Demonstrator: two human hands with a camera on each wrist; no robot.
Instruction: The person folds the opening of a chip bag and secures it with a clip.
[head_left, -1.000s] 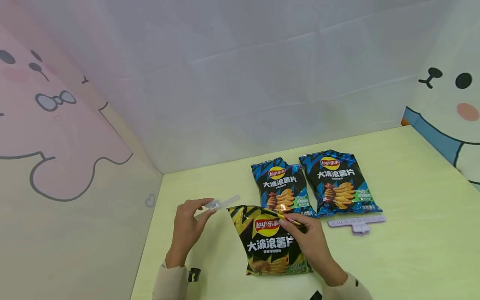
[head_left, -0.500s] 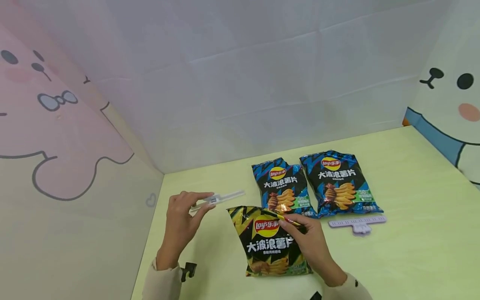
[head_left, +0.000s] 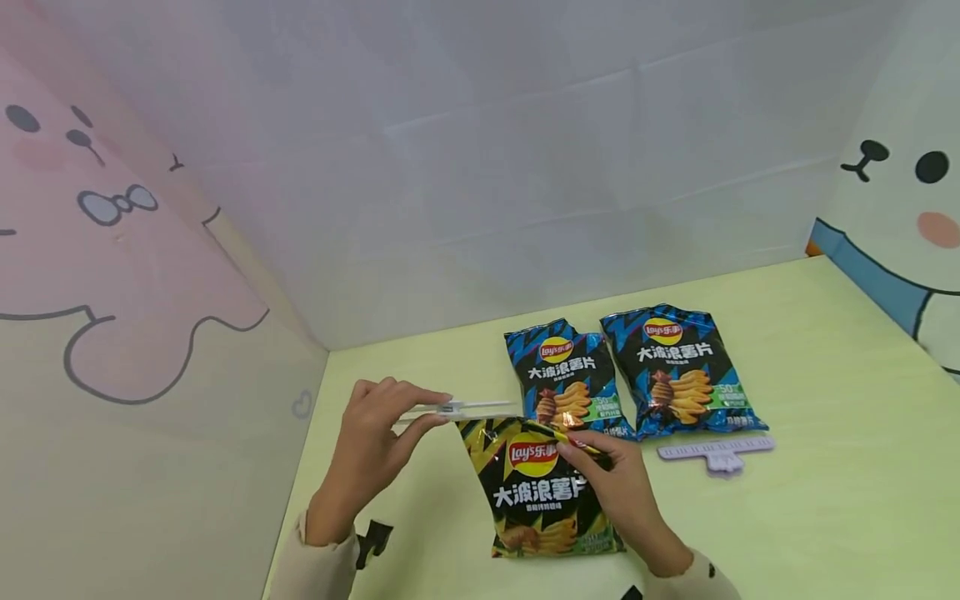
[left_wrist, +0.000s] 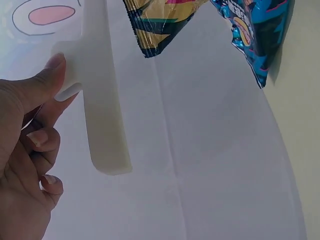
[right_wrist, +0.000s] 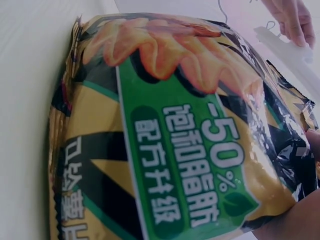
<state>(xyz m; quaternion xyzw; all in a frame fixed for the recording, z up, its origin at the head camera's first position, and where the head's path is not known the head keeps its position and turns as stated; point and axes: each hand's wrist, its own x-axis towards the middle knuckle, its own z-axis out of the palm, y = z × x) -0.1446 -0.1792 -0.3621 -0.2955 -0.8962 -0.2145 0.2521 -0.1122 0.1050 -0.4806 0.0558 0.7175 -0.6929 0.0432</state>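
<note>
White, long-barred clip (left_wrist: 101, 100) has moved nearer the shiny yellow-and-black bag (head_left: 543, 500).

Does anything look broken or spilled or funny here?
The left blue chip bag looks a bit odd: its top edge dips near the right corner. It may be torn or folded; I can't tell which. I don't see any spill.

An opened white clip (left_wrist: 102, 100) is pinched by the left hand (head_left: 375, 442) near the black-yellow chip bag (head_left: 536, 521), held at top by the right hand (head_left: 621, 492).
</note>
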